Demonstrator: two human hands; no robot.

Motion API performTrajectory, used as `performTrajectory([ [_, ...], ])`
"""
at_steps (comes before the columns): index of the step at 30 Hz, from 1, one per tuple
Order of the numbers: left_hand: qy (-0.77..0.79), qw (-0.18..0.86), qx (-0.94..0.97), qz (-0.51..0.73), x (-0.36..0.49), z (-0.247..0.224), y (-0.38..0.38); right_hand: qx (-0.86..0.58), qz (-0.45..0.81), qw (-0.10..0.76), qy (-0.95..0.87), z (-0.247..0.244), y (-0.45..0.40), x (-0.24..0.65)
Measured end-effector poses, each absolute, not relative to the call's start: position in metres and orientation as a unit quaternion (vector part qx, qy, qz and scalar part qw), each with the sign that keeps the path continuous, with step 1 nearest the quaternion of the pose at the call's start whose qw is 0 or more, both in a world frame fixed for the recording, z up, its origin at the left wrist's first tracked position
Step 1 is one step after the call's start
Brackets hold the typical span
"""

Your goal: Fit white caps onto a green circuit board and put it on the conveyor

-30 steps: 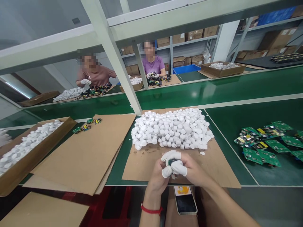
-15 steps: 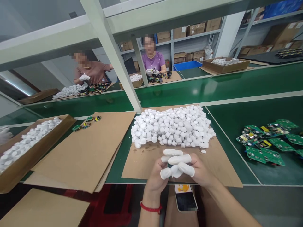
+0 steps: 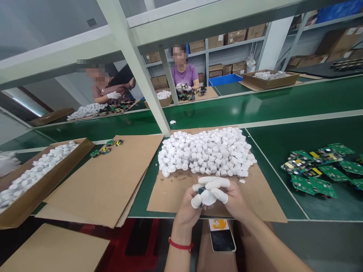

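My left hand (image 3: 188,207), with white finger cots on its fingertips, is closed around a small green circuit board (image 3: 201,190), mostly covered by the fingers. A white plastic cap (image 3: 208,198) sits against the board, between both hands. My right hand (image 3: 233,197), also in finger cots, has its fingers closed over the cap from the right. Whether the cap is fully seated on the board cannot be seen. Just beyond my hands, a heap of white caps (image 3: 207,151) lies on a cardboard sheet (image 3: 164,194).
Green circuit boards (image 3: 314,183) lie to the right. On the left stand a carton (image 3: 70,166) of caps and stacked cardboard (image 3: 104,181) with a few boards. A frame post (image 3: 141,75) rises ahead. Two people work across the belt (image 3: 204,113). A phone (image 3: 222,240) rests on my lap.
Both hands have moved slightly, and more of the cap and board shows between them. A small white piece has appeared on the far belt beside the post. The left co-worker's arms have shifted.
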State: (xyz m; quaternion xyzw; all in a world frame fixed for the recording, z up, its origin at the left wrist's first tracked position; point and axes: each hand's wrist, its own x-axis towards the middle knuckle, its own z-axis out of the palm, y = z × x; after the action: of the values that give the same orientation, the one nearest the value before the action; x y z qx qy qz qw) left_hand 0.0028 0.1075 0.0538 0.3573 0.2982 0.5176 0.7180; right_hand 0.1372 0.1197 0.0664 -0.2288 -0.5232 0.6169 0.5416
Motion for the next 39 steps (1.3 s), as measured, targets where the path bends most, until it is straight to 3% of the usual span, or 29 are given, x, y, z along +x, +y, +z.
performTrajectory([
  [8,0.282,0.730,0.356,0.511,0.008,0.059,0.111,-0.249,0.573,0.523,-0.579,0.069,0.120,0.132],
  [17,0.268,0.746,0.307,0.527,0.003,0.050,0.110,-0.241,0.615,0.420,-0.622,0.066,0.124,0.136],
  [25,0.273,0.747,0.285,0.535,0.003,0.048,0.112,-0.278,0.616,0.401,-0.619,0.079,0.125,0.138],
  [35,0.276,0.739,0.279,0.548,0.006,0.058,0.110,-0.275,0.619,0.440,-0.590,0.072,0.127,0.130],
  [39,0.274,0.759,0.276,0.522,0.002,0.053,0.111,-0.228,0.665,0.404,-0.586,0.075,0.128,0.135],
])
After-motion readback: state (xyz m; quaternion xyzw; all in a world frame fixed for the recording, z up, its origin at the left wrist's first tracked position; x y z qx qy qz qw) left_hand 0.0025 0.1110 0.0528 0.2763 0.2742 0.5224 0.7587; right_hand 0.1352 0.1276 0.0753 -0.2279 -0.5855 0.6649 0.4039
